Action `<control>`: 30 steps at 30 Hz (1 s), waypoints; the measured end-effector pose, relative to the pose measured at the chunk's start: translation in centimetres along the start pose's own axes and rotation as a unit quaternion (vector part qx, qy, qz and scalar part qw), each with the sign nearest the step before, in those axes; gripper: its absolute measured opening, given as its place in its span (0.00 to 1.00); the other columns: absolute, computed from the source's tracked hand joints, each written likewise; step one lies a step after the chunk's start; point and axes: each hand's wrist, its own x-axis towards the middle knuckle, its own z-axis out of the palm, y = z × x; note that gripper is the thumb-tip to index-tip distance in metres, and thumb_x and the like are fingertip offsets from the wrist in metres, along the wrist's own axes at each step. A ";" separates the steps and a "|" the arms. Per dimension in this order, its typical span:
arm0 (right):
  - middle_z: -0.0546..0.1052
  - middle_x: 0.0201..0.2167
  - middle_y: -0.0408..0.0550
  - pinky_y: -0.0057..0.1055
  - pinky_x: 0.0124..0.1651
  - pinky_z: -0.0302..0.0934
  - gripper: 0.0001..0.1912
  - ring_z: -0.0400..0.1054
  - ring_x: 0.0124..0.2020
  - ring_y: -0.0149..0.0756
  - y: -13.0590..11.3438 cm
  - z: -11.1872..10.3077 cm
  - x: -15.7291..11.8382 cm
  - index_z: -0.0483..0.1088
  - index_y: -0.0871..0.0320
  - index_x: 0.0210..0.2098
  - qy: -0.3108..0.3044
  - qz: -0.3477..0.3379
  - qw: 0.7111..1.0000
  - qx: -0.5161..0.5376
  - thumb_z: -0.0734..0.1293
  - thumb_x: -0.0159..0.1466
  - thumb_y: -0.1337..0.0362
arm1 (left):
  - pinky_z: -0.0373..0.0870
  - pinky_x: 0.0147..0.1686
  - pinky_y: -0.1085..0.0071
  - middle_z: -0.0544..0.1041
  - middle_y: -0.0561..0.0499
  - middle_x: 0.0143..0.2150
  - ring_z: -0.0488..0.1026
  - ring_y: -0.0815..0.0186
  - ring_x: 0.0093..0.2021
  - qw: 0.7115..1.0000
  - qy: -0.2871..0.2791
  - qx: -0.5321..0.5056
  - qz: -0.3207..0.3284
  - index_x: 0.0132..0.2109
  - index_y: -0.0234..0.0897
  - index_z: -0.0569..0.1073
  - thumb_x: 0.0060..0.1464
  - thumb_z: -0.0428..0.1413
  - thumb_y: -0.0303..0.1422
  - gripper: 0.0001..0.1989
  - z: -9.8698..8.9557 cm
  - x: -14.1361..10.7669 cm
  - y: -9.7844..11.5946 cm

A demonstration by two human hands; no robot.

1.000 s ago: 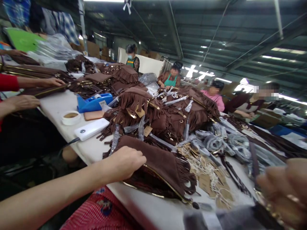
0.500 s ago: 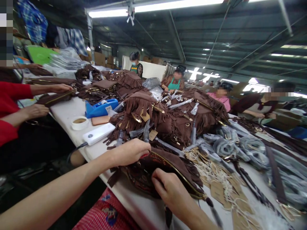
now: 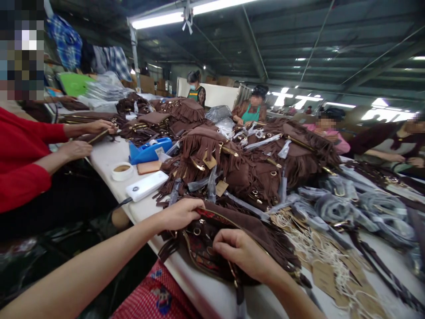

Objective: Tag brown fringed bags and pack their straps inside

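A brown fringed handbag (image 3: pixel 249 218) lies at the table's near edge, its gold zip undone and a red patterned lining (image 3: pixel 201 251) showing inside. My left hand (image 3: pixel 183 213) pinches the far rim at the bag's left end. Over the opening, my right hand (image 3: pixel 245 252) has its fingers curled; what they grip, if anything, is hidden. A dark strap with a metal clasp (image 3: pixel 235 279) hangs just below that hand. Fringe covers the bag's far right side.
Behind the bag rises a heap of brown fringed bags (image 3: pixel 239 177). Left of it are a blue tape dispenser (image 3: pixel 151 150), a tape roll (image 3: pixel 122 171) and a white power bank (image 3: pixel 147 186). Cardboard tags (image 3: pixel 327 281) and wrapped straps (image 3: pixel 335 208) lie right. A red-sleeved co-worker (image 3: pixel 29 155) handles another bag.
The bag's mouth has opened wider, so more lining and metal rings show. My left hand has shifted slightly left on the rim. The whole view has swung a little to the left.
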 end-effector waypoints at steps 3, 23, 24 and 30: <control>0.67 0.21 0.39 0.27 0.30 0.50 0.08 0.60 0.25 0.31 -1.0 0.3 0.1 0.69 0.57 0.25 0.017 -0.018 0.997 -0.079 0.61 0.59 0.67 | 0.63 0.35 0.72 0.70 0.55 0.30 0.68 0.65 0.34 0.997 -0.012 -0.063 -0.041 0.33 0.37 0.66 0.47 0.49 0.24 0.06 0.3 1.4 -1.1; 0.73 0.27 0.43 0.29 0.35 0.58 0.15 0.65 0.31 0.37 1.0 4.4 2.9 0.69 0.59 0.28 0.169 -0.056 0.984 0.024 0.59 0.66 0.57 | 0.66 0.45 0.67 0.72 0.53 0.41 0.69 0.63 0.43 0.977 0.034 -0.210 -0.004 0.44 0.39 0.67 0.42 0.50 0.24 0.19 1.4 0.6 -1.7; 0.73 0.26 0.43 0.29 0.34 0.59 0.16 0.66 0.31 0.38 1.1 4.5 3.0 0.70 0.59 0.28 0.169 -0.050 0.984 0.031 0.59 0.66 0.57 | 0.67 0.47 0.66 0.72 0.51 0.48 0.70 0.62 0.45 0.976 0.031 -0.215 0.011 0.46 0.39 0.67 0.43 0.50 0.24 0.19 1.2 0.2 -1.6; 0.78 0.48 0.47 0.39 0.60 0.56 0.14 0.68 0.53 0.47 0.9 4.3 2.7 0.74 0.57 0.47 0.153 -0.054 0.982 0.099 0.62 0.64 0.62 | 0.59 0.61 0.58 0.57 0.45 0.67 0.63 0.57 0.61 0.979 0.111 -0.033 0.167 0.43 0.38 0.72 0.49 0.48 0.18 0.17 0.5 -2.2 -1.1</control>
